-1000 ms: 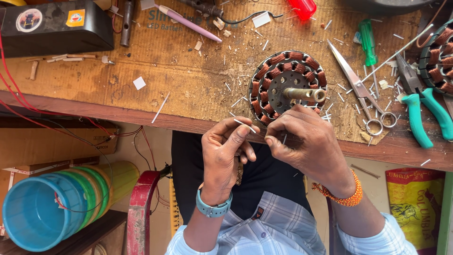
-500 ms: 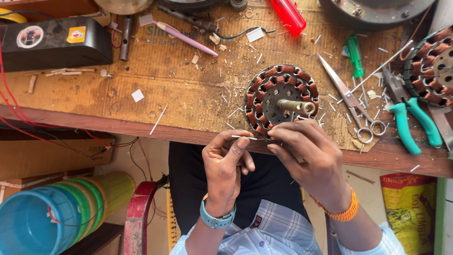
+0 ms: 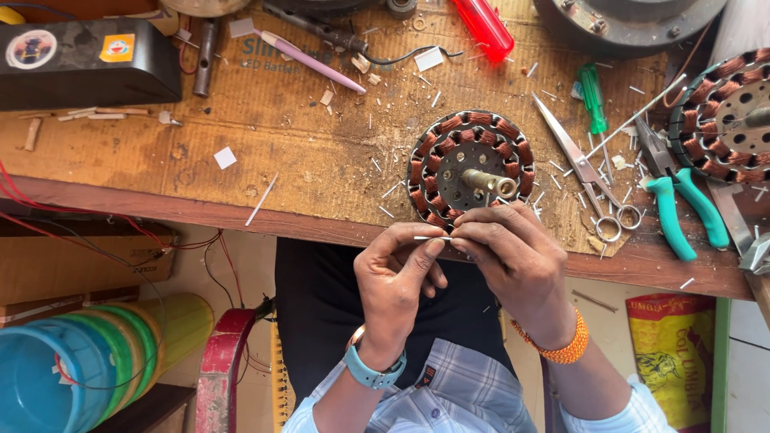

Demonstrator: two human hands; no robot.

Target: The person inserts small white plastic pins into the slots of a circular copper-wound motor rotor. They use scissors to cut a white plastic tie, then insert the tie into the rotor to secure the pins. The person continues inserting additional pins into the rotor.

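Thin white strip (image 3: 431,238): a narrow, flat, pale sliver, seemingly of stiff paper, held level with its long axis running from 9 o'clock to 3 o'clock, just off the near edge of the workbench (image 3: 241,160). The left hand (image 3: 397,277) pinches its 9 o'clock end between thumb and forefinger; the right hand (image 3: 513,256) pinches the 3 o'clock end, fingers curled close, so the two hands nearly touch. At 12 o'clock of the hands lies the stator (image 3: 471,170), a round dark metal disc ringed with glossy copper-red coils, its short steel shaft pointing up toward the camera. The right hand's fingertips lie at the stator's 6 o'clock rim; whether they touch it cannot be told. The workbench top is rough, scuffed brown board strewn with white offcuts. At 3 o'clock of the stator lie steel scissors (image 3: 585,172), blades pointing to 11 o'clock, then pliers (image 3: 682,204) with smooth teal grips. A second stator (image 3: 726,116) is cut by the frame at 2 o'clock. A pink pen (image 3: 313,62) lies at 10 o'clock.
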